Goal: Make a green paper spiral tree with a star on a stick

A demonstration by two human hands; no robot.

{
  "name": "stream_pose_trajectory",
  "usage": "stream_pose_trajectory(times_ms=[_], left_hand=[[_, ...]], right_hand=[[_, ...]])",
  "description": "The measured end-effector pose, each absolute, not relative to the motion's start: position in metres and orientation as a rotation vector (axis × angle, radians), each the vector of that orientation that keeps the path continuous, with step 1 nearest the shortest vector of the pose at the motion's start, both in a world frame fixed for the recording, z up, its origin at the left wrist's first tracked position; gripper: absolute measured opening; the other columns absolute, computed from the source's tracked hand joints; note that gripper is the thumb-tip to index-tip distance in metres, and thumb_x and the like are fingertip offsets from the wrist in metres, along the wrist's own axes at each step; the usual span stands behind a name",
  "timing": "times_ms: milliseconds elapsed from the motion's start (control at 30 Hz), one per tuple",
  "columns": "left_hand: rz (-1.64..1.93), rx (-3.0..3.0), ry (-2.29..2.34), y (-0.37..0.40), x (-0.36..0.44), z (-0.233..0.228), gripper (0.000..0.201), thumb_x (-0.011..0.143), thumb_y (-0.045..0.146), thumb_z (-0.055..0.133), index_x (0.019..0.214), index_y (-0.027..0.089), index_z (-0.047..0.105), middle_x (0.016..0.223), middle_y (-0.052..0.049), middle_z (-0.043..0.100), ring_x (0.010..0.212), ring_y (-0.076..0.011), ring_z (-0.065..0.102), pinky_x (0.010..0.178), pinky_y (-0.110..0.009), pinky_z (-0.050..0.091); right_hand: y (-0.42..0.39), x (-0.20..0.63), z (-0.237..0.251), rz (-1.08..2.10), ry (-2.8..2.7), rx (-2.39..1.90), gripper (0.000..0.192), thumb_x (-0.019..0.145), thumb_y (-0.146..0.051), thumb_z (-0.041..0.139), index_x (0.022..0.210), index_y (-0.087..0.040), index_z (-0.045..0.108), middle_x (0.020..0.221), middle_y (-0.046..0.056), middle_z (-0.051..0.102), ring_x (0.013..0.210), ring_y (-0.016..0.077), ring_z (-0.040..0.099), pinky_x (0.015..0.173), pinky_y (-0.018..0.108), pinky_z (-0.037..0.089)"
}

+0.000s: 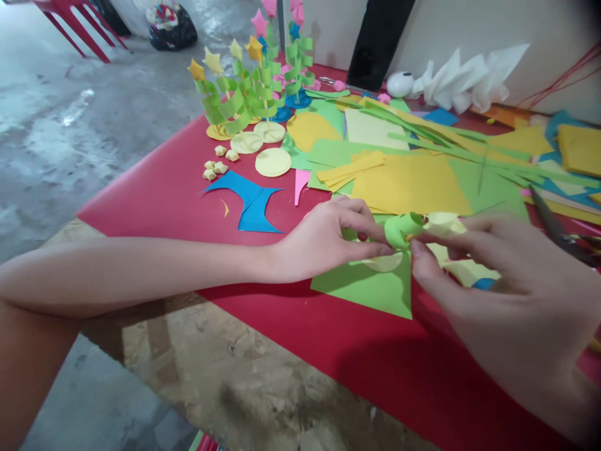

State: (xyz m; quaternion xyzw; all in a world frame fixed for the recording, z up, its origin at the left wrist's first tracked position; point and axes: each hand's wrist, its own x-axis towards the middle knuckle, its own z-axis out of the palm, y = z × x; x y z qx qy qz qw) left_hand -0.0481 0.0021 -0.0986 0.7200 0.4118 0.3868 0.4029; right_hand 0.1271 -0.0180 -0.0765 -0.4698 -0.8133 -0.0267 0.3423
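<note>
right hand (516,313) blurred, scissors (558,235) (edge-cut) smeared

both hands (328,235) pinching green paper curl (401,228), red table (159,188)

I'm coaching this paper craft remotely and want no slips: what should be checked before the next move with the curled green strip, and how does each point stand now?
1. Left hand pinches the curled green strip: ok.
2. Right hand fingers meet the pale yellow curl beside the strip: ok.
3. Strip and curl joined or glued: cannot tell, fingers cover the contact.
4. Green sheet lies flat under the work, on the red table cover: ok.
5. Scissors lie near the right hand; blurred, so open or closed: cannot tell.
6. Finished paper trees stand far from both hands: ok.
</note>
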Motion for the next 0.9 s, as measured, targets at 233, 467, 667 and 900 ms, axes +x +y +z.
stream_pose_trajectory(times_ms=[233,467,667,900], left_hand=[[0.967,1.851,1.052,0.0032,-0.0479,-0.0978,0.005,0.07,0.015,0.068,0.065,0.015,0.068,0.066,0.001,0.054,0.069,-0.0104,0.05,0.065,-0.024,0.04],[0.935,1.867,1.055,0.0031,-0.0486,-0.0966,0.006,0.072,0.015,0.067,0.067,0.013,0.068,0.068,0.001,0.054,0.071,-0.009,0.049,0.066,-0.023,0.039],[0.942,1.872,1.053,0.0033,-0.048,-0.0966,0.005,0.072,0.015,0.067,0.067,0.014,0.068,0.068,0.001,0.054,0.07,-0.0088,0.049,0.065,-0.023,0.039],[0.94,1.883,1.058,0.0019,-0.0481,-0.0968,0.004,0.072,0.015,0.067,0.07,0.014,0.07,0.068,0.001,0.054,0.07,-0.0088,0.049,0.066,-0.022,0.04]], right_hand=[[-0.0156,0.1268,-0.0753,-0.102,-2.104,-1.154,0.007,0.073,-0.02,0.064,0.076,-0.015,0.065,0.066,0.003,0.057,0.055,0.0118,0.05,0.05,0.026,0.041],[-0.0169,0.1247,-0.0761,-0.131,-2.131,-1.181,0.014,0.08,-0.022,0.059,0.075,-0.011,0.065,0.065,0.004,0.057,0.06,0.01,0.05,0.051,0.025,0.039],[-0.0161,0.1255,-0.0781,-0.158,-2.122,-1.145,0.012,0.078,-0.02,0.06,0.072,-0.011,0.064,0.063,0.003,0.055,0.058,0.008,0.048,0.05,0.023,0.039],[-0.016,0.1277,-0.0811,-0.115,-2.091,-1.148,0.007,0.075,-0.02,0.062,0.074,-0.013,0.063,0.063,0.001,0.055,0.057,0.0077,0.049,0.047,0.022,0.038]])
